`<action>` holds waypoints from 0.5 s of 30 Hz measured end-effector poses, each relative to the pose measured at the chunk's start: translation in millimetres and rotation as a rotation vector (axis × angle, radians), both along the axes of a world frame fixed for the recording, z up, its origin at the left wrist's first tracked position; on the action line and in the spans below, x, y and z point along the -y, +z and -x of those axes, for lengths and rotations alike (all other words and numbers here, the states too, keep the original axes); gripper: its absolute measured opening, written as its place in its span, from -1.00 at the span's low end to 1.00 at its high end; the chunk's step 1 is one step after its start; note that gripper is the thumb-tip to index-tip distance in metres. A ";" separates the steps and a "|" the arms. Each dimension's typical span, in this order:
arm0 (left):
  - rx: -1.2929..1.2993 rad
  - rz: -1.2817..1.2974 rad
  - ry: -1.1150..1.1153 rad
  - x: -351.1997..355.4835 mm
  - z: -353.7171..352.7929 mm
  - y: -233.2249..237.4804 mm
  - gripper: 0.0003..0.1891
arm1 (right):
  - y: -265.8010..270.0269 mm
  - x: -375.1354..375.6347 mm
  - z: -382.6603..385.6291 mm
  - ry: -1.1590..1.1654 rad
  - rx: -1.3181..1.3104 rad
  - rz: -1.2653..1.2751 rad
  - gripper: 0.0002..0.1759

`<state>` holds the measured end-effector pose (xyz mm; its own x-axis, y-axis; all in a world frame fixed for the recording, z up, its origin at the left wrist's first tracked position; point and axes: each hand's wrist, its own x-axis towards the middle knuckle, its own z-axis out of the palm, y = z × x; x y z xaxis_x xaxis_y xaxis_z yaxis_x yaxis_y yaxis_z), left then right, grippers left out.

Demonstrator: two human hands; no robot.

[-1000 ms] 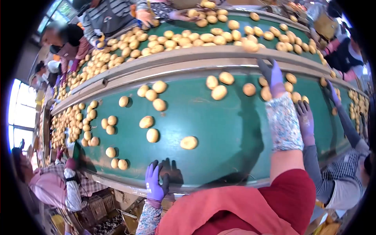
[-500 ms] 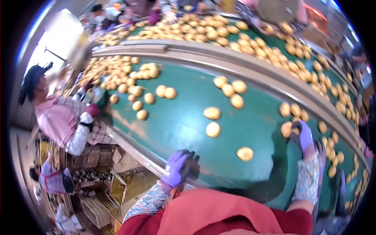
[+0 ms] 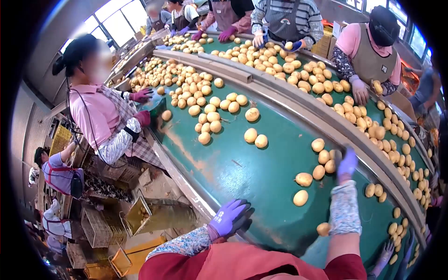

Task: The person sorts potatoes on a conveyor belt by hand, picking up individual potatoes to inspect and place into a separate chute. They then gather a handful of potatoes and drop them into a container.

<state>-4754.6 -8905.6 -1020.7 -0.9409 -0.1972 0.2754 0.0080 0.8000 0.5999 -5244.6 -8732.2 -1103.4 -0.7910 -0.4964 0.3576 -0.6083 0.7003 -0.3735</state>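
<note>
My left hand point(image 3: 228, 218), in a purple glove with dark fingers, rests on the near edge of the green conveyor belt point(image 3: 242, 177), its fingers stretched out and holding nothing. My right hand point(image 3: 346, 164), gloved alike, is over the belt beside a small cluster of potatoes point(image 3: 324, 157). It is smeared by motion, and its fingers and palm side are mostly hidden. To its left lie two more potatoes point(image 3: 302, 188), and a single potato point(image 3: 323, 228) sits by my right forearm.
A metal divider point(image 3: 298, 112) separates my belt from a far belt full of potatoes point(image 3: 266, 63). A person point(image 3: 93, 107) in pink stands at the left by a potato pile point(image 3: 191, 88). Several people work across the far belt. Crates point(image 3: 95, 228) stand on the floor at lower left.
My view has swung, so the people now show more fully. My right hand has moved from one potato group on the right to beside another. My left hand stays at the belt edge.
</note>
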 end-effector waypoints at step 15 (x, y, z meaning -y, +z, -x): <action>0.047 -0.170 -0.042 49.8 -13.2 -31.8 -0.41 | 70.2 -4.2 -309.3 0.454 0.183 -0.197 -0.46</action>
